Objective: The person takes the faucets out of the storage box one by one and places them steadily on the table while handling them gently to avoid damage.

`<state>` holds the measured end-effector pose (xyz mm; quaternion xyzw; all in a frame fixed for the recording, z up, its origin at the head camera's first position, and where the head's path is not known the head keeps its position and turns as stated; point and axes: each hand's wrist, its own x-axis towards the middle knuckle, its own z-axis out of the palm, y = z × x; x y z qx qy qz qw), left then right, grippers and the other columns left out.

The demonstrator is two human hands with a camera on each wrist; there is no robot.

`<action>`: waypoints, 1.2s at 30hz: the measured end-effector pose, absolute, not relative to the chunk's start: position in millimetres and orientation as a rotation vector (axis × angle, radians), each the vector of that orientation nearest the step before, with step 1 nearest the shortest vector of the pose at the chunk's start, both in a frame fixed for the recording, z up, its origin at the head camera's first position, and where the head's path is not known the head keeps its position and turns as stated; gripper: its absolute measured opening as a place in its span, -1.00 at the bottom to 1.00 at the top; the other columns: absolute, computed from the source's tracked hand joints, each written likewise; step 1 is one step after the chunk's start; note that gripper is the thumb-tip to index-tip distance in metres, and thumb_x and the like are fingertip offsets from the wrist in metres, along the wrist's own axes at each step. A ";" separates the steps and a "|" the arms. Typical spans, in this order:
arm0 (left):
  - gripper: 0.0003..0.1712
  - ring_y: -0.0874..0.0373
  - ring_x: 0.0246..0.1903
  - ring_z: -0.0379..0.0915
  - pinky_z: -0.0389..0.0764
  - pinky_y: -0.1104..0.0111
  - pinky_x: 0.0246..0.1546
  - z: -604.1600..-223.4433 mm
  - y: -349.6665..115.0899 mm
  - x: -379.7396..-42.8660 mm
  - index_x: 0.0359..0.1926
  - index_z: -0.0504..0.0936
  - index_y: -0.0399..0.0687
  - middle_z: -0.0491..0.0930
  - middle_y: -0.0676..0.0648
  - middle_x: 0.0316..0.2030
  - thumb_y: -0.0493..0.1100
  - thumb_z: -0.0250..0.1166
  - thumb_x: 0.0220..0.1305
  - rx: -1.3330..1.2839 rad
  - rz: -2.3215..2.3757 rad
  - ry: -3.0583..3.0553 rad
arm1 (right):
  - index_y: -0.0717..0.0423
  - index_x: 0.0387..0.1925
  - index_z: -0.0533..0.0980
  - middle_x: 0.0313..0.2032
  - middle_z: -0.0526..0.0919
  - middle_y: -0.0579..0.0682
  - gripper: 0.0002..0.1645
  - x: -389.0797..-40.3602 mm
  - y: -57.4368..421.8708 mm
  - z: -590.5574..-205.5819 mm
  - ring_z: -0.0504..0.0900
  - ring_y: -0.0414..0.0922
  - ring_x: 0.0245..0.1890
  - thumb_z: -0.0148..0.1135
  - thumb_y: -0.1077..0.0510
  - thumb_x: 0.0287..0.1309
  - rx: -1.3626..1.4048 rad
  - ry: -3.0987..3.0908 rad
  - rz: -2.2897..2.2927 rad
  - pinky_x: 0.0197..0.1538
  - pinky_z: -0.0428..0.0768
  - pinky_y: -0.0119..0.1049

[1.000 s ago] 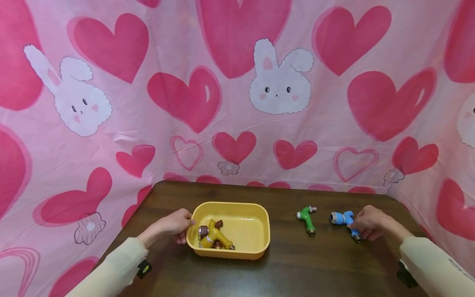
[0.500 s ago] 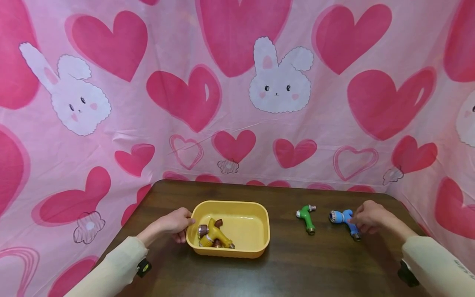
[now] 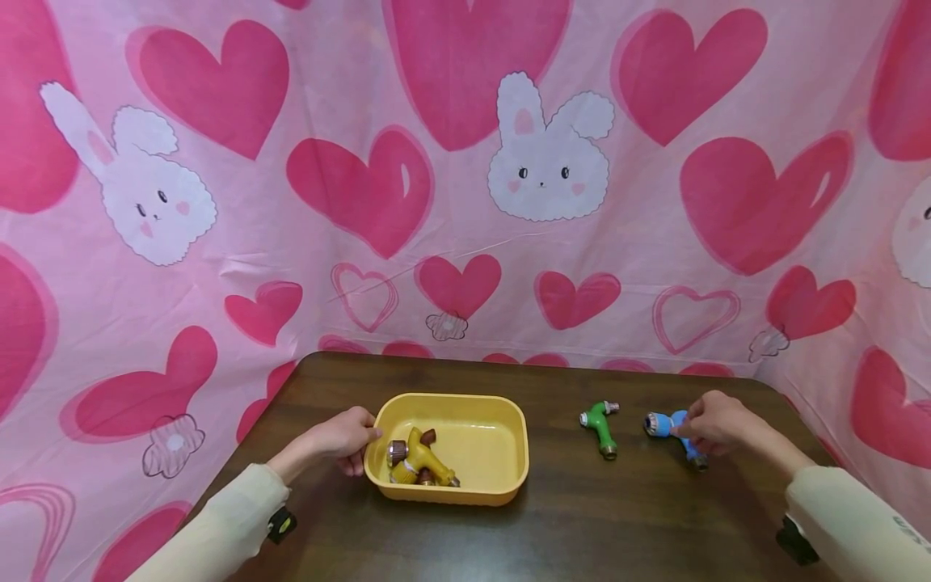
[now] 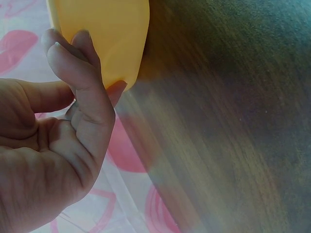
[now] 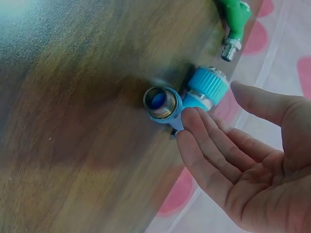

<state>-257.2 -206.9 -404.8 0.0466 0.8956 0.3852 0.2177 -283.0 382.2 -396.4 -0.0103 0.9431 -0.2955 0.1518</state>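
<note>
A yellow plastic basin stands on the table; my left hand grips its left side, thumb at the rim and fingers outside. In the left wrist view, curled fingers lie against the basin's wall. Inside sit a yellow tap and brown tap parts, partly hidden under it. My right hand is over a blue tap, partly covering it. The right wrist view shows its thumb and fingers apart beside the blue tap's ribbed knob and threaded end; whether they touch is unclear.
A green tap lies between the basin and the blue tap. The dark wooden table has rounded far corners. Behind it hangs a pink cloth with hearts and rabbits, close to the table's back and side edges.
My right hand has shifted slightly left, further over the blue tap, which has not clearly moved. The left hand and the basin have stayed in place.
</note>
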 end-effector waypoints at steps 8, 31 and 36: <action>-0.80 0.18 -0.79 0.48 0.65 0.33 -0.70 -405.0 -207.1 -257.8 -0.18 0.62 -0.33 0.55 -0.14 -0.71 -0.33 0.09 0.59 0.119 1.060 2.484 | 0.33 -0.30 0.68 -0.50 0.69 -0.03 -0.73 -281.1 376.2 -394.0 0.74 -0.06 -0.44 0.46 0.13 0.27 -0.052 2.710 -0.856 -0.38 0.77 -0.09; -0.78 0.19 -0.79 0.48 0.67 0.32 -0.68 -404.9 -207.2 -257.8 -0.21 0.63 -0.32 0.55 -0.13 -0.71 -0.33 0.09 0.58 0.132 1.052 2.486 | 0.26 -0.35 0.69 -0.52 0.68 -0.02 -0.77 -268.4 346.3 -393.4 0.73 -0.07 -0.49 0.49 0.13 0.24 -0.126 2.758 -0.824 -0.42 0.73 -0.14; -0.78 0.19 -0.79 0.48 0.66 0.32 -0.69 -406.0 -207.5 -258.0 -0.21 0.63 -0.33 0.55 -0.13 -0.71 -0.33 0.09 0.58 0.133 1.060 2.478 | 0.26 -0.32 0.69 -0.54 0.67 -0.03 -0.76 -264.3 338.4 -392.7 0.71 -0.08 -0.51 0.51 0.13 0.21 -0.131 2.769 -0.818 -0.45 0.70 -0.18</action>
